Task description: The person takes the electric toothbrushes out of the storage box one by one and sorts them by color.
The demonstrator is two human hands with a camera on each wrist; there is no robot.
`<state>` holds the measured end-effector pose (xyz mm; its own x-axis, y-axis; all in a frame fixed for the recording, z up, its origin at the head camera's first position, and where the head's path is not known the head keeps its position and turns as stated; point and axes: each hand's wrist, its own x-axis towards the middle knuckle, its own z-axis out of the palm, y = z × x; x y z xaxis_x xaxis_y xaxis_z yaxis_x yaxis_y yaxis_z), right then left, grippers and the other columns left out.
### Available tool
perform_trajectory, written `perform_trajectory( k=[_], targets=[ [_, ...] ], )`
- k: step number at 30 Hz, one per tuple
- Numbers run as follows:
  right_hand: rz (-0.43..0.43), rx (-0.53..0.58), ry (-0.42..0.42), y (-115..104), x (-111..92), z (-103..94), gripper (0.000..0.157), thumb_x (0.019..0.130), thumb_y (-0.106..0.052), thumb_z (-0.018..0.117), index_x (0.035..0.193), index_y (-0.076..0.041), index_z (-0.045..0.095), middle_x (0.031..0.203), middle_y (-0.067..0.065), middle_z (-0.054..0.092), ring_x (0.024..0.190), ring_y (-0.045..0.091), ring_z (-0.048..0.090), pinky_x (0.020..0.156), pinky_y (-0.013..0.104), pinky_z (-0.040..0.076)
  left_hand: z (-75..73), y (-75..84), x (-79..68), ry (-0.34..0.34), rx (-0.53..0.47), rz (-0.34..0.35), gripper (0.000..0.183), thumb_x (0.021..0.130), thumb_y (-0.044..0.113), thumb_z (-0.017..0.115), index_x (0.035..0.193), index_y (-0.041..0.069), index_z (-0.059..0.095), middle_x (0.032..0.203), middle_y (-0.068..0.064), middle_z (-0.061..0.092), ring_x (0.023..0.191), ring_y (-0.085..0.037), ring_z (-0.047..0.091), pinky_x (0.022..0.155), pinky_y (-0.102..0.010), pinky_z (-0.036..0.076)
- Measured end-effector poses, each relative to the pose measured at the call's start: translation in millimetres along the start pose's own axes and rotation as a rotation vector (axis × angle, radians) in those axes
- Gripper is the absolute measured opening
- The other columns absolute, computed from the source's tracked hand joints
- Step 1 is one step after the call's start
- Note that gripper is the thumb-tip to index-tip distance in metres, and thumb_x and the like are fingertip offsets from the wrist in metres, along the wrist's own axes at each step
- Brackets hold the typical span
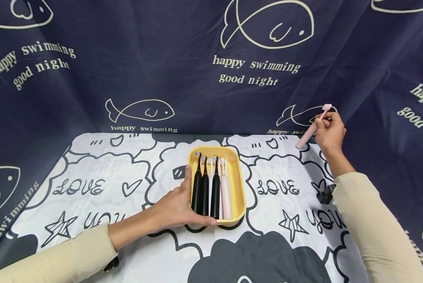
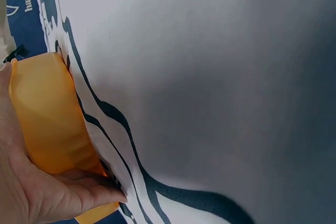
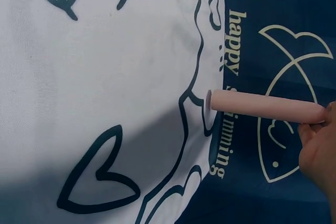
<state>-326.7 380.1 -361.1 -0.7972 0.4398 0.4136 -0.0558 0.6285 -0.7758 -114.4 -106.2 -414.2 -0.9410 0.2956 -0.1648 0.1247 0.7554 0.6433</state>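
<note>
A yellow tray (image 1: pixel 238 184) lies on the white patterned cloth, holding several electric toothbrushes side by side with their heads toward the back. Three are black (image 1: pixel 197 192); a pink one (image 1: pixel 226 198) and other pale ones lie among them. My left hand (image 1: pixel 174 206) grips the tray at its left side and near corner, thumb along the near rim; the left wrist view shows fingers against its outer wall. Up at the right, my right hand (image 1: pixel 331 131) pinches another pink electric toothbrush (image 3: pixel 268 106) near its neck. It is tilted, head up, its base just above the cloth.
A white cloth (image 1: pixel 126 169) with black drawings and words covers the table. Dark blue curtains (image 1: pixel 190 59) printed with fish stand behind it and at both sides. The right hand is close to the back curtain.
</note>
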Motion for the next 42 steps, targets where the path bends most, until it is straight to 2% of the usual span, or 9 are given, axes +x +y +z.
perform_trajectory(
  k=[7,10,14,18,20,24,30,38,42],
  targets=[
    [0.007,-0.053,0.015,6,0,0.3,0.016,0.115,-0.018,0.066,0.128,-0.010,0.066,0.142,0.010,0.078,0.085,-0.031,0.049,0.105,0.010,0.039,-0.4,0.6,-0.6,0.004,-0.005,0.011,0.181,0.058,0.094,0.092,0.171,0.032,-0.036,0.172,-0.029,0.049,0.149,-0.033,0.061,0.123,-0.053,0.052],
    [0.014,-0.062,0.018,6,1,1.0,0.013,0.114,-0.021,0.067,0.126,-0.014,0.067,0.140,0.008,0.079,0.084,-0.032,0.049,0.108,0.012,0.040,-0.4,0.5,-0.9,0.002,-0.004,0.009,0.180,0.059,0.094,0.092,0.170,0.033,-0.037,0.171,-0.029,0.050,0.148,-0.032,0.062,0.122,-0.053,0.052],
    [0.038,-0.077,0.000,8,3,0.7,0.014,0.113,-0.025,0.068,0.126,-0.020,0.068,0.135,-0.005,0.082,0.083,-0.031,0.050,0.097,0.006,0.044,-0.3,0.7,-0.9,0.000,-0.002,0.004,0.180,0.059,0.094,0.091,0.170,0.033,-0.037,0.171,-0.029,0.050,0.148,-0.033,0.062,0.122,-0.053,0.052],
    [0.059,-0.095,-0.042,11,2,0.5,0.036,0.111,-0.029,0.067,0.142,-0.011,0.069,0.141,0.001,0.080,0.097,-0.027,0.061,0.100,0.007,0.051,-0.3,0.8,-0.6,0.000,-0.001,0.001,0.180,0.059,0.094,0.091,0.170,0.033,-0.037,0.171,-0.029,0.050,0.148,-0.033,0.062,0.122,-0.053,0.053],
    [0.068,-0.105,-0.056,11,1,0.9,0.046,0.111,-0.030,0.066,0.150,-0.006,0.066,0.147,0.013,0.075,0.107,-0.021,0.066,0.106,0.011,0.053,-0.3,0.8,-0.5,0.000,-0.003,0.001,0.180,0.059,0.094,0.091,0.170,0.033,-0.036,0.170,-0.028,0.051,0.147,-0.032,0.063,0.122,-0.053,0.053],
    [0.073,-0.089,-0.076,11,-1,1.0,0.048,0.111,-0.029,0.066,0.152,-0.004,0.066,0.150,0.017,0.073,0.119,-0.009,0.072,0.110,0.016,0.055,-0.5,0.3,-0.8,0.001,-0.008,0.006,0.180,0.059,0.093,0.092,0.170,0.032,-0.036,0.169,-0.028,0.053,0.146,-0.031,0.063,0.122,-0.052,0.052],
    [0.079,-0.108,-0.104,15,-2,-0.6,0.052,0.111,-0.031,0.068,0.155,-0.002,0.065,0.152,0.020,0.072,0.120,-0.006,0.072,0.111,0.016,0.055,-0.1,0.2,-0.8,0.005,-0.015,0.011,0.181,0.058,0.094,0.091,0.171,0.032,-0.035,0.168,-0.027,0.055,0.145,-0.030,0.064,0.122,-0.052,0.053],
    [0.101,-0.126,-0.127,22,-7,-1.6,0.055,0.112,-0.033,0.066,0.159,-0.006,0.063,0.154,0.016,0.072,0.133,0.007,0.073,0.107,0.014,0.055,0.6,0.2,0.0,0.000,-0.007,0.003,0.181,0.058,0.095,0.091,0.171,0.032,-0.035,0.167,-0.027,0.055,0.145,-0.030,0.064,0.121,-0.052,0.053],
    [0.097,-0.112,-0.134,26,-10,-1.9,0.056,0.111,-0.034,0.068,0.159,-0.007,0.063,0.153,0.015,0.072,0.126,-0.002,0.073,0.104,0.011,0.055,0.0,0.4,-0.1,-0.002,0.000,0.002,0.180,0.059,0.096,0.090,0.172,0.031,-0.034,0.169,-0.028,0.053,0.146,-0.030,0.063,0.121,-0.052,0.053]
  ],
)
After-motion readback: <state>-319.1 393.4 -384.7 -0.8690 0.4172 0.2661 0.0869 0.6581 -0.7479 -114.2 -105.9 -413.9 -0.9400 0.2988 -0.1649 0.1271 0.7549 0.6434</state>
